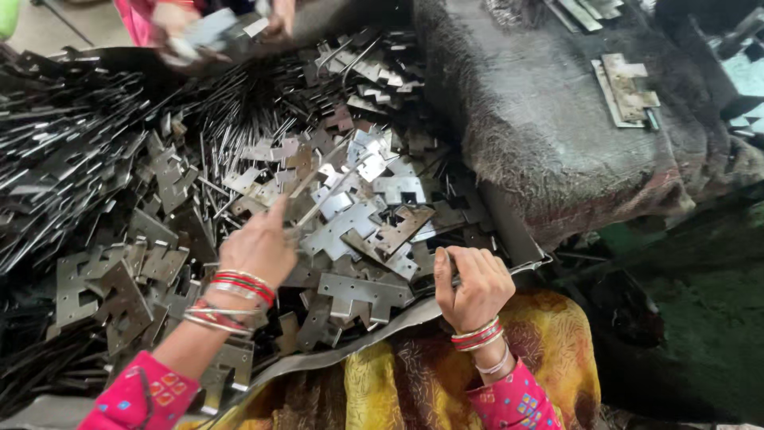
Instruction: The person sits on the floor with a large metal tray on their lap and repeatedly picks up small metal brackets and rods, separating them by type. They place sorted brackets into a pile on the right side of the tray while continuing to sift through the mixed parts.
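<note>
Left hand [259,248] reaches into heap of flat grey notched metal plates [350,231], fingers hidden, grip cannot tell. Right hand [471,287] at heap's near edge, fingers curled around thin grey metal rod [456,279]. Dark cloth-covered block [549,119] right of heap.

Metal plates [358,231] crowding both hands.

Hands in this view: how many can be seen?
4: left hand on the plate pile, right hand at its near edge, two blurred hands of another person at top.

Grey metal plates [362,239], red and silver bangles [239,291], pink patterned sleeves [143,394], yellow-brown printed cloth [477,382]
</note>
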